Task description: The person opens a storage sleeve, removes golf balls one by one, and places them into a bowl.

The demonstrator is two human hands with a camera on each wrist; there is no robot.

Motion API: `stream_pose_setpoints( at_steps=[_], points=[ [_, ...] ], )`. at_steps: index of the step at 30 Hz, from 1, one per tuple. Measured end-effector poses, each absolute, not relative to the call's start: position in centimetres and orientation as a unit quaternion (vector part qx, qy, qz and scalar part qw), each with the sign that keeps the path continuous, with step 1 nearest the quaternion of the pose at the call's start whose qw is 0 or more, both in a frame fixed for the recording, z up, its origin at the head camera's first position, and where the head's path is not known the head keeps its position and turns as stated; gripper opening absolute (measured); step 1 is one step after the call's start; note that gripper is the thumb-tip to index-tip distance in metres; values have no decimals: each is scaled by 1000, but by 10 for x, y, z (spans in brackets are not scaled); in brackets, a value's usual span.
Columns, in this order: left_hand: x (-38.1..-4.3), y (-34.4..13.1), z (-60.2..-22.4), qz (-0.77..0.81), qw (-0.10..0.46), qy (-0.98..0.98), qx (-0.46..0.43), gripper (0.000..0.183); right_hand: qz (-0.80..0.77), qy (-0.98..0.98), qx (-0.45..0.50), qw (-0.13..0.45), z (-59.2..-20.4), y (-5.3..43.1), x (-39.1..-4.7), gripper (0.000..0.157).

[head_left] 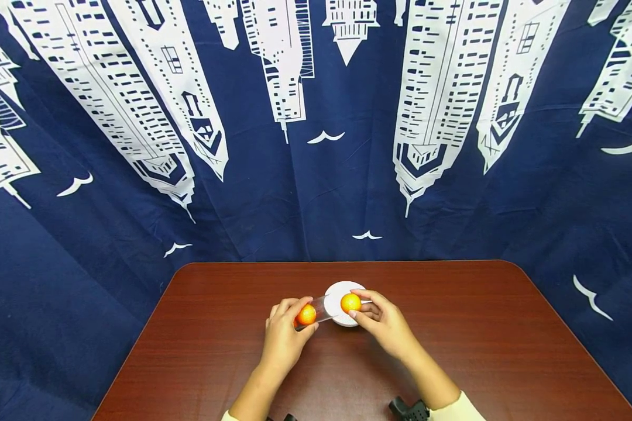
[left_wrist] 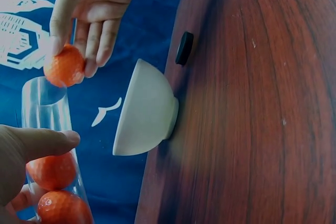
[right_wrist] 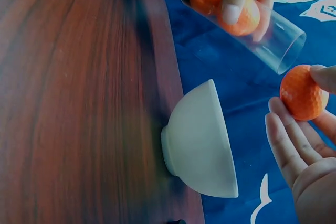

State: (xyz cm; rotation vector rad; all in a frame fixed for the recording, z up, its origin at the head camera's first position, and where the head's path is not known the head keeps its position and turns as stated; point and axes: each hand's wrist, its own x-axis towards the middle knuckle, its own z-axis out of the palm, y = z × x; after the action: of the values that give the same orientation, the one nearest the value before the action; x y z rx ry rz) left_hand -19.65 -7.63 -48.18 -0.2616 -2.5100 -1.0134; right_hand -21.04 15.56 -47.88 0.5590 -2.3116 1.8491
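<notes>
My left hand (head_left: 283, 342) grips a clear plastic tube (left_wrist: 47, 114), its mouth turned toward the right hand. Inside the tube sit two orange golf balls (left_wrist: 62, 208), seen through the wall in both wrist views. Between thumb and fingertips my right hand (head_left: 390, 327) pinches another orange golf ball (right_wrist: 302, 93), close by the tube's mouth. Below the hands a white bowl (right_wrist: 202, 140) stands upright on the table; its inside is hidden in the wrist views. In the head view the held ball overlaps the bowl.
A small black cap (left_wrist: 185, 48) lies on the brown wooden table (head_left: 232, 362) beyond the bowl in the left wrist view. Behind the table hangs a blue cloth (head_left: 342, 204) with white buildings and birds. Black wrist gear (head_left: 409, 409) shows below the right forearm.
</notes>
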Motion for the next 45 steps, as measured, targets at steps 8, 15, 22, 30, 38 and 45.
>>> stream_pose_setpoints(
  at_steps=[8,15,22,30,38,45],
  points=[
    [-201,-80,-482,-420,192,-884,-71,53,563,-806,158,84,-482,156,-226,45],
    [-202,-81,-481,-459,168,-870,-56,51,469,-861,166,100,-485,156,-235,40],
    [-202,-82,-482,-477,153,-864,-54,51,350,-907,195,134,-490,154,-243,38],
    [-202,-83,-483,-499,140,-853,-57,50,275,-925,213,153,-496,150,-249,37],
    [-202,-86,-483,-511,134,-847,-57,51,243,-938,199,146,-494,146,-250,39],
    [-202,-87,-482,-511,134,-847,-55,52,239,-947,177,117,-491,143,-250,36]
  ],
)
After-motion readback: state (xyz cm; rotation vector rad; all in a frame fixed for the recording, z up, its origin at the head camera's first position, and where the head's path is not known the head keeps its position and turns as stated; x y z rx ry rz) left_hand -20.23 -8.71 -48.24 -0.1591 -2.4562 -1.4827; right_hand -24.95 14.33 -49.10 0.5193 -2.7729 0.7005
